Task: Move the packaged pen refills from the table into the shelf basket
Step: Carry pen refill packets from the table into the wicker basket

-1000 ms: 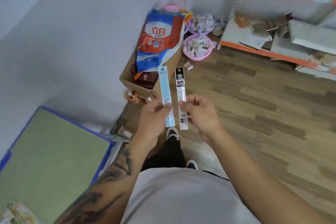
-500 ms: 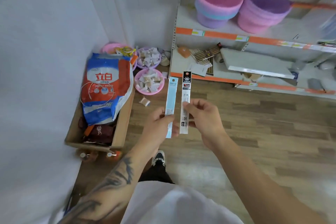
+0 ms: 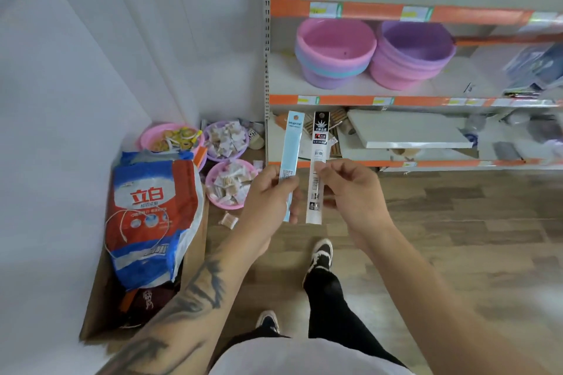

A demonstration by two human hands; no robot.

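Note:
My left hand (image 3: 268, 195) grips a long light-blue refill packet (image 3: 292, 143) upright by its lower half. Beside it my right hand (image 3: 350, 189) pinches a white refill packet with a black top (image 3: 318, 161), also upright. The two packets are side by side, a small gap apart, in front of the shelf unit (image 3: 359, 99). On the middle shelf stand a stack of pink basins (image 3: 333, 53) and a stack of purple basins (image 3: 414, 55). No table is in view.
A cardboard box (image 3: 195, 256) with a red-and-blue detergent bag (image 3: 149, 216) sits on the floor at left by the white wall. Small pink and purple bowls (image 3: 227, 189) of wrapped items lie beyond it. A loose white board (image 3: 408, 132) rests on the lowest shelf. My feet stand on wood flooring.
The view has swung up and right from the green table corner and floor to the shelf unit. Both hands kept their packets upright throughout and have come closer to the shelves.

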